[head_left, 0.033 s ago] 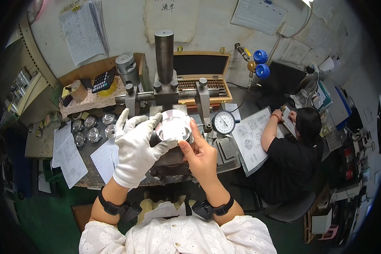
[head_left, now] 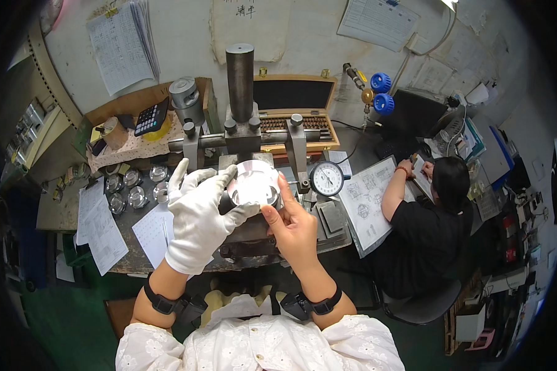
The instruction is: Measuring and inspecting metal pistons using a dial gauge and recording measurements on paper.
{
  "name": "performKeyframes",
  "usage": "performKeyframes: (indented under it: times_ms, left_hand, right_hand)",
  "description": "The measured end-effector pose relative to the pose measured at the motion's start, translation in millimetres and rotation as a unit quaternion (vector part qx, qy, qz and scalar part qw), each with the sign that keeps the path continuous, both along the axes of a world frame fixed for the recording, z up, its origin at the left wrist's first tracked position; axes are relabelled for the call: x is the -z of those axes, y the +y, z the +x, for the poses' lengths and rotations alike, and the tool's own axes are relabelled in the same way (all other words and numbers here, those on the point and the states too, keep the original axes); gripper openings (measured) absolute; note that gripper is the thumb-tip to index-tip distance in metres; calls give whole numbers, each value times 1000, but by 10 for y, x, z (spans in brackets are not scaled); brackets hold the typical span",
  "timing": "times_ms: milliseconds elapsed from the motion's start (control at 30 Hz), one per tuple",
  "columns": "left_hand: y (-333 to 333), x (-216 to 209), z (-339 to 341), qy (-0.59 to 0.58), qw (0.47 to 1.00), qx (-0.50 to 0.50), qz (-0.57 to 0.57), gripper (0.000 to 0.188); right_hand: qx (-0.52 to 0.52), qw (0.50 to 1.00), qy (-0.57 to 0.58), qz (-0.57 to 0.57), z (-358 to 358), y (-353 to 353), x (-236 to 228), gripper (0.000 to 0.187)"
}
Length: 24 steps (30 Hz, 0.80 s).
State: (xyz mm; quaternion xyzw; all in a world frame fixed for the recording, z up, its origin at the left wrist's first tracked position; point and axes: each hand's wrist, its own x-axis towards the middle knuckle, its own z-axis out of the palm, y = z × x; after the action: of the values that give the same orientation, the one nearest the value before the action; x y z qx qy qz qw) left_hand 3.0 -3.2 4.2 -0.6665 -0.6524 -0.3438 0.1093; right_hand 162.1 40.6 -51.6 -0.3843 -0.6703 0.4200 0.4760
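Note:
Between my two hands is a shiny round metal part (head_left: 254, 180), its top washed out by glare. My left hand (head_left: 198, 213), in a white glove, curls its fingers and thumb around the part's left side. On the other side my bare right hand (head_left: 291, 222) grips it with thumb at the near edge and fingers along the right. The part sits in front of a steel measuring stand (head_left: 243, 133) with a thick upright post. Just right of my right fingertips is a round dial gauge (head_left: 327, 179); whether the part touches its probe cannot be made out.
Several similar metal parts (head_left: 137, 196) and paper sheets (head_left: 102, 232) lie to the left. Behind stand a calculator (head_left: 151, 117), a metal cylinder (head_left: 187, 102) and an open wooden case (head_left: 297, 127). Flat steel blocks (head_left: 331, 219) sit at right, near drawings (head_left: 371, 204) and a seated co-worker (head_left: 430, 229).

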Motion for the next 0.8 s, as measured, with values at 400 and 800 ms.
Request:
performKeyframes:
  times_ms: [400, 800]
  left_hand:
    - [0, 5, 7, 17, 1000, -6, -3, 59]
    - [34, 63, -11, 34, 999, -10, -5, 63]
  right_hand:
    - [-2, 1000, 13, -10, -7, 3, 13, 58]
    - [3, 1000, -3, 3, -13, 2, 2, 59]
